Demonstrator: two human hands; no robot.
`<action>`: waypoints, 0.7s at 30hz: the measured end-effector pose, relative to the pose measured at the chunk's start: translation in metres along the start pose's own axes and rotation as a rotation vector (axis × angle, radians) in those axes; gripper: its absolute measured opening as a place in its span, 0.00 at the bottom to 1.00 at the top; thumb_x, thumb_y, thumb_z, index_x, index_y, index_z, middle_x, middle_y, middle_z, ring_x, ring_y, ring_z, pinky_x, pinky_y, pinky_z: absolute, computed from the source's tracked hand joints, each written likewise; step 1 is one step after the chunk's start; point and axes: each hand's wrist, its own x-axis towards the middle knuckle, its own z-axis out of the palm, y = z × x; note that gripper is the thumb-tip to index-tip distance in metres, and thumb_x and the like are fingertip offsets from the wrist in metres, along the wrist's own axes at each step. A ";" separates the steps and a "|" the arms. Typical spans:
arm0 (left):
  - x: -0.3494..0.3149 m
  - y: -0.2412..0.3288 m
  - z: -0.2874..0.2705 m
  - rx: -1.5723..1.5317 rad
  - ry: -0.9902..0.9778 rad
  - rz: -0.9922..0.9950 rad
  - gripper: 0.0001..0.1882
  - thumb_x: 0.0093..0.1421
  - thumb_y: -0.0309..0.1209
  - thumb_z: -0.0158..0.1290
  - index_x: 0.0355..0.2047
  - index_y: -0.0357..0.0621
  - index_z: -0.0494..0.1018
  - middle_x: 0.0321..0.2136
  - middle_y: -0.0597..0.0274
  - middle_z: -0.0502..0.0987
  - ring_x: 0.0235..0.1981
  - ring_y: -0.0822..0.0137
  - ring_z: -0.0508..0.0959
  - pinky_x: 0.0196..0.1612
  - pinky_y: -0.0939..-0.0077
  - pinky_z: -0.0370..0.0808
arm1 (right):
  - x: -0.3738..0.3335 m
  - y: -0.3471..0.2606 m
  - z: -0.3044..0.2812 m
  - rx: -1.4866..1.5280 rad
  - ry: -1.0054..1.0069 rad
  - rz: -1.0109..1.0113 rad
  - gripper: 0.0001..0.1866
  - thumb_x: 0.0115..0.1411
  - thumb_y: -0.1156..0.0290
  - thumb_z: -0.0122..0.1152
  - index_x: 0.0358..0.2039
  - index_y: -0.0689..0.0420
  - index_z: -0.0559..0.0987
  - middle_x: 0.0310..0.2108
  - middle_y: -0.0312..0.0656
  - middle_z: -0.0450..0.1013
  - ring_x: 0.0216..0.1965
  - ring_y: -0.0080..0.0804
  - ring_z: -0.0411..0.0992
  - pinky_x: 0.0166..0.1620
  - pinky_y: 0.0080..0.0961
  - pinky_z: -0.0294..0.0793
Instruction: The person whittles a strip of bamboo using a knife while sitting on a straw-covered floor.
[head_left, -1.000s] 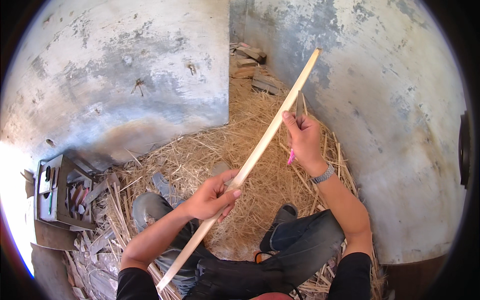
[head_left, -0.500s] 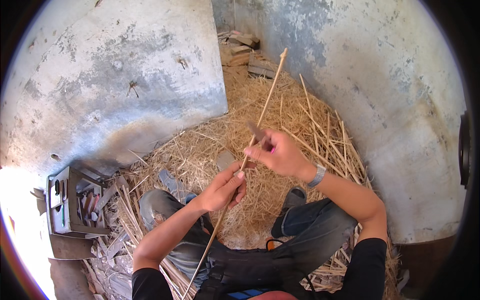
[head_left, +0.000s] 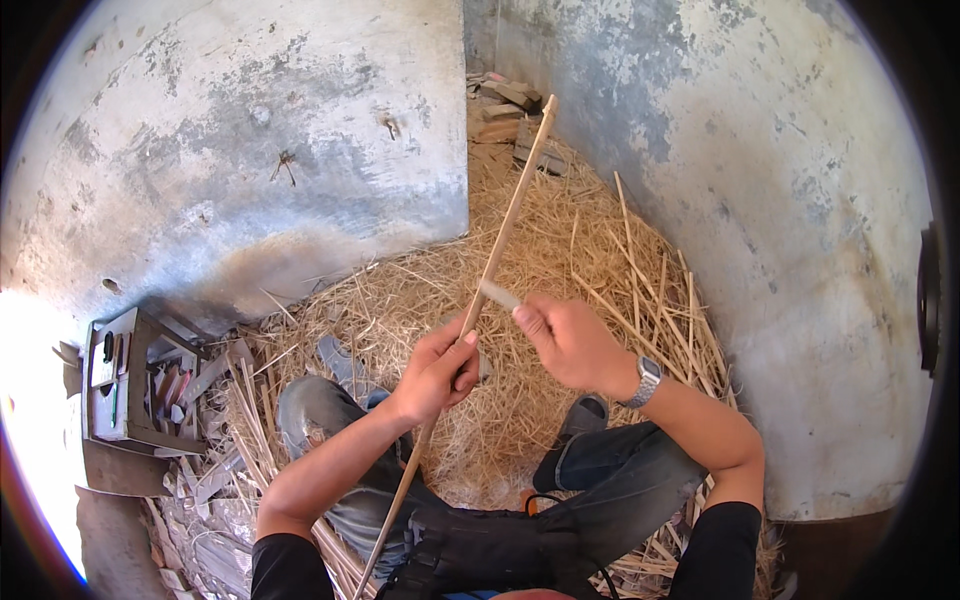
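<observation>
A long, thin wooden stick (head_left: 512,220) slants from my lap up toward the far wall, with a small knob at its upper end. My left hand (head_left: 435,372) is wrapped round its middle, thumb along the near side. In my right hand (head_left: 580,345), closed, is a knife; its pale blade (head_left: 500,294), somewhat blurred, meets the stick just above my left hand. The fingers hide the knife's handle. Below my left hand the stick runs down over my left thigh.
Wood shavings (head_left: 400,290) cover the floor around my crossed legs. Loose sticks (head_left: 634,260) lie along the right wall (head_left: 760,200). A wooden box (head_left: 170,437) of tools stands at left, near more thin strips. Wood pieces (head_left: 505,110) are piled in the far corner.
My right hand has moved a little down and right, and the blade has turned to show a paler face. The stick's upper end has shifted slightly left. My left hand still holds it.
</observation>
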 end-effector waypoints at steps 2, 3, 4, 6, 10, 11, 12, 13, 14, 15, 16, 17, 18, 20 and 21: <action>-0.001 -0.002 0.002 0.044 0.033 0.027 0.25 0.78 0.35 0.39 0.71 0.44 0.59 0.15 0.70 0.61 0.11 0.78 0.60 0.14 0.82 0.58 | -0.003 -0.009 0.009 -0.112 -0.079 -0.009 0.26 0.75 0.51 0.47 0.31 0.60 0.79 0.18 0.51 0.75 0.20 0.52 0.76 0.26 0.44 0.74; -0.001 -0.004 0.002 0.087 0.067 0.050 0.24 0.77 0.32 0.40 0.70 0.44 0.60 0.15 0.71 0.62 0.11 0.79 0.61 0.15 0.83 0.58 | -0.005 -0.013 0.014 -0.113 -0.079 -0.013 0.26 0.75 0.51 0.47 0.31 0.60 0.79 0.18 0.51 0.75 0.20 0.52 0.76 0.26 0.44 0.74; -0.002 -0.007 0.000 0.089 0.068 0.053 0.24 0.77 0.32 0.40 0.70 0.44 0.60 0.15 0.71 0.62 0.11 0.79 0.61 0.15 0.83 0.58 | -0.007 -0.018 0.020 -0.196 -0.088 -0.053 0.26 0.75 0.50 0.47 0.31 0.59 0.80 0.16 0.50 0.74 0.18 0.52 0.75 0.24 0.46 0.73; -0.002 -0.013 -0.007 -0.019 -0.019 -0.009 0.30 0.75 0.29 0.45 0.75 0.47 0.54 0.21 0.70 0.68 0.17 0.79 0.66 0.21 0.83 0.64 | -0.004 -0.019 0.024 -0.278 -0.097 -0.098 0.27 0.75 0.48 0.47 0.31 0.58 0.80 0.15 0.50 0.73 0.16 0.52 0.74 0.22 0.47 0.72; -0.004 -0.005 -0.003 0.408 0.065 -0.023 0.30 0.74 0.28 0.45 0.75 0.44 0.56 0.25 0.69 0.73 0.21 0.77 0.70 0.26 0.79 0.70 | 0.018 0.006 0.006 -0.310 -0.055 -0.002 0.31 0.76 0.45 0.43 0.31 0.59 0.81 0.13 0.51 0.71 0.15 0.52 0.73 0.19 0.47 0.71; -0.004 -0.012 -0.004 0.486 0.047 0.103 0.30 0.74 0.28 0.46 0.74 0.44 0.56 0.26 0.66 0.74 0.23 0.75 0.72 0.29 0.76 0.72 | 0.024 0.010 0.000 -0.295 0.000 0.040 0.32 0.76 0.45 0.42 0.31 0.60 0.81 0.13 0.51 0.72 0.15 0.52 0.73 0.19 0.48 0.71; -0.005 -0.015 -0.006 0.524 0.037 0.167 0.30 0.74 0.28 0.46 0.74 0.43 0.57 0.26 0.64 0.75 0.24 0.74 0.73 0.31 0.74 0.74 | 0.024 0.010 0.002 -0.296 0.000 0.039 0.32 0.76 0.45 0.42 0.31 0.60 0.81 0.13 0.51 0.72 0.15 0.52 0.73 0.19 0.48 0.71; -0.006 -0.012 -0.003 0.559 0.026 0.231 0.30 0.74 0.28 0.46 0.74 0.43 0.57 0.27 0.62 0.76 0.25 0.72 0.74 0.32 0.72 0.75 | 0.021 0.011 0.004 -0.298 0.008 0.026 0.30 0.75 0.47 0.44 0.31 0.60 0.81 0.14 0.53 0.72 0.16 0.55 0.73 0.21 0.48 0.71; -0.009 -0.003 -0.001 0.620 0.044 0.069 0.30 0.73 0.29 0.47 0.74 0.42 0.57 0.27 0.58 0.76 0.26 0.70 0.75 0.34 0.69 0.75 | 0.016 0.009 0.009 -0.301 0.011 0.021 0.29 0.75 0.48 0.45 0.32 0.59 0.81 0.15 0.53 0.72 0.17 0.56 0.74 0.21 0.49 0.71; -0.011 0.002 0.002 0.678 0.060 -0.094 0.31 0.72 0.29 0.47 0.74 0.42 0.57 0.28 0.53 0.77 0.28 0.67 0.76 0.36 0.67 0.76 | 0.010 0.007 0.015 -0.303 0.013 0.017 0.27 0.75 0.49 0.46 0.32 0.59 0.81 0.15 0.54 0.73 0.17 0.57 0.74 0.22 0.49 0.71; -0.010 0.001 0.001 0.674 0.060 -0.089 0.31 0.72 0.29 0.47 0.74 0.42 0.57 0.28 0.53 0.77 0.28 0.67 0.76 0.36 0.67 0.76 | -0.001 -0.005 0.028 -0.295 -0.076 -0.026 0.27 0.75 0.50 0.46 0.33 0.59 0.81 0.15 0.54 0.72 0.17 0.57 0.74 0.22 0.48 0.72; -0.010 -0.003 -0.001 0.669 0.091 0.020 0.32 0.72 0.29 0.48 0.74 0.43 0.57 0.25 0.53 0.75 0.26 0.66 0.75 0.34 0.66 0.75 | -0.007 -0.013 0.037 -0.279 -0.165 -0.065 0.27 0.76 0.50 0.45 0.33 0.59 0.82 0.15 0.54 0.72 0.17 0.56 0.74 0.22 0.48 0.72; -0.010 -0.007 -0.003 0.663 0.122 0.127 0.32 0.72 0.30 0.48 0.74 0.43 0.56 0.23 0.52 0.72 0.24 0.65 0.73 0.33 0.66 0.73 | -0.006 -0.011 0.042 -0.270 -0.135 -0.120 0.27 0.76 0.51 0.45 0.33 0.59 0.81 0.15 0.54 0.72 0.17 0.56 0.73 0.22 0.48 0.71; -0.009 -0.011 -0.012 0.676 0.131 0.128 0.33 0.72 0.30 0.48 0.75 0.43 0.56 0.21 0.53 0.71 0.23 0.65 0.72 0.32 0.67 0.72 | 0.003 -0.010 0.036 -0.293 -0.114 -0.088 0.27 0.76 0.51 0.44 0.32 0.59 0.81 0.15 0.55 0.72 0.17 0.57 0.73 0.22 0.48 0.71; -0.010 -0.011 -0.016 0.685 0.138 0.130 0.33 0.71 0.30 0.48 0.75 0.43 0.55 0.20 0.53 0.70 0.22 0.65 0.71 0.31 0.67 0.72 | 0.010 -0.008 0.031 -0.319 -0.095 -0.053 0.28 0.77 0.51 0.43 0.32 0.60 0.81 0.16 0.56 0.73 0.16 0.57 0.73 0.22 0.49 0.71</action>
